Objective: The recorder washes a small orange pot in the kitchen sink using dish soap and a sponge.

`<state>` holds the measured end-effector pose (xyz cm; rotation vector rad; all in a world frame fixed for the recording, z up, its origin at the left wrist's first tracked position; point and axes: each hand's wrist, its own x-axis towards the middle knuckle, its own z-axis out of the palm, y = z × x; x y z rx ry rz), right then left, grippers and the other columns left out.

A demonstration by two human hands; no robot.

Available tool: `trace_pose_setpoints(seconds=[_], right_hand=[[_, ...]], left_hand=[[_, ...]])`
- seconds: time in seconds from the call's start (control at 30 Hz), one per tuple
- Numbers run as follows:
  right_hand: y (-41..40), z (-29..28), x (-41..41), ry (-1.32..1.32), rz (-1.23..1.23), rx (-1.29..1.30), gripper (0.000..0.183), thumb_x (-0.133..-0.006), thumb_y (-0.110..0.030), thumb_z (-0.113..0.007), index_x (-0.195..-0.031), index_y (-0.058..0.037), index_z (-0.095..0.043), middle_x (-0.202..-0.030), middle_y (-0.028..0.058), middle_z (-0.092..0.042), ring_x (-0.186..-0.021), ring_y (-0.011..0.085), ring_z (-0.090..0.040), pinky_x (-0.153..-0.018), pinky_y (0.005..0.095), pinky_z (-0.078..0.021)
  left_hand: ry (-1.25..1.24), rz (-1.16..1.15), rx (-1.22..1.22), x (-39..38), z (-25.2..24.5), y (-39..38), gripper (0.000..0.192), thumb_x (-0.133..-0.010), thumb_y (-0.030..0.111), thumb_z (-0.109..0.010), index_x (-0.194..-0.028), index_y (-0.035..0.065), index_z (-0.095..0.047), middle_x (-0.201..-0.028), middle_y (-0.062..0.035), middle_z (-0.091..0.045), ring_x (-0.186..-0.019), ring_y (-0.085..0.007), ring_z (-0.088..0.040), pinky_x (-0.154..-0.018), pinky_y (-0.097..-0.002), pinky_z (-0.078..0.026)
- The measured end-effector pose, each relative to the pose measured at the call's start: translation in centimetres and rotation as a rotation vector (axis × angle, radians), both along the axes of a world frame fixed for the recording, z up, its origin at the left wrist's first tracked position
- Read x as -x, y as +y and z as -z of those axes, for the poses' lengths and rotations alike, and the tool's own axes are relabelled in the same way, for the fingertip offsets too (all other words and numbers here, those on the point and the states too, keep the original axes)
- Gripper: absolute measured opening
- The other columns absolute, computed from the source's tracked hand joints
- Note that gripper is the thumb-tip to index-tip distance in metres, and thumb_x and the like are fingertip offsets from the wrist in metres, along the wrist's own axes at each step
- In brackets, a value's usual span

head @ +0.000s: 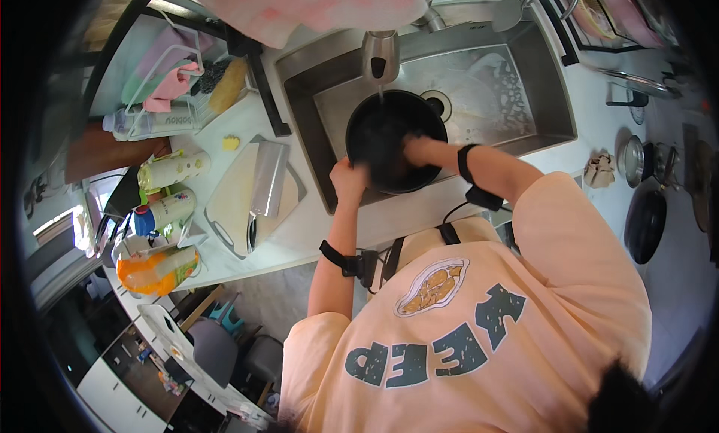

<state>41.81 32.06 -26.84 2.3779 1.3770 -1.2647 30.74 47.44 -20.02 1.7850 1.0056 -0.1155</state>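
A round black pan or pot (371, 124) sits tilted in the left part of a stainless steel sink (477, 135), below the metal faucet (381, 54). A thin stream of water runs from the faucet into it. My left hand (348, 180) grips the near left rim of the black vessel. Inside the vessel is my right hand (418, 150), blurred, with its fingers partly hidden; whether it holds anything cannot be told. The drain (438, 104) shows just right of the vessel.
Left of the sink, a cleaver (269, 180) lies on a cutting board (233, 200), near a small yellow piece (230, 143). Bottles (171, 172) and a wire rack (194, 110) stand farther left. Right of the sink are a crumpled cloth or paper (599, 170) and a black frying pan (646, 227).
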Motion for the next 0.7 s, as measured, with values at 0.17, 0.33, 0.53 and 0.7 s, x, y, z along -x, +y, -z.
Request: trace_pose_setpoints(seconds=[0.17, 0.33, 0.53, 0.7], right_hand=[[5.5, 1.6, 2.5, -0.006, -0.201, -0.263, 0.052, -0.069, -0.037, -0.066, -0.112, -0.0082, -0.057, -0.123, 0.0148, -0.048, -0.115, 0.0279, -0.044, -0.09, 0.0401, -0.0389], [7.5, -0.7, -4.7, -0.13, -0.054, -0.06, 0.034, -0.073, -0.028, -0.06, -0.101, -0.0069, -0.062, -0.107, 0.0106, -0.058, -0.101, 0.0237, -0.055, -0.084, 0.0392, -0.0431], [-0.8, 0.8, -0.4, -0.198, -0.083, 0.012, 0.042, -0.077, -0.031, -0.056, -0.111, -0.0054, -0.057, -0.123, 0.0123, -0.046, -0.115, 0.0289, -0.041, -0.096, 0.0394, -0.0314], [4.7, -0.3, 1.7, 0.575, 0.218, -0.429, 0.032, -0.081, -0.025, -0.05, -0.103, -0.0021, -0.056, -0.103, 0.0179, -0.058, -0.097, 0.0253, -0.056, -0.086, 0.0363, -0.0401]], left_hand=[[0.062, -0.008, 0.05, -0.7, -0.8, -0.5, 0.01, -0.065, 0.001, -0.052, -0.072, -0.005, -0.056, -0.059, -0.0074, -0.054, -0.048, -0.0155, -0.054, -0.04, -0.0275, -0.047], [0.025, 0.023, -0.007, -1.3, -0.9, -1.2, 0.012, -0.067, 0.005, -0.055, -0.071, -0.006, -0.056, -0.055, -0.0122, -0.055, -0.046, -0.0201, -0.056, -0.043, -0.0318, -0.046], [-0.082, -0.045, 0.044, -0.5, 0.1, -0.9, 0.013, -0.067, 0.005, -0.055, -0.073, -0.0062, -0.057, -0.054, -0.0108, -0.054, -0.046, -0.0201, -0.055, -0.043, -0.0326, -0.046], [0.012, -0.03, 0.017, -0.6, -1.6, -1.4, 0.014, -0.065, 0.008, -0.057, -0.069, -0.006, -0.055, -0.051, -0.0113, -0.052, -0.047, -0.0204, -0.055, -0.044, -0.0332, -0.046]])
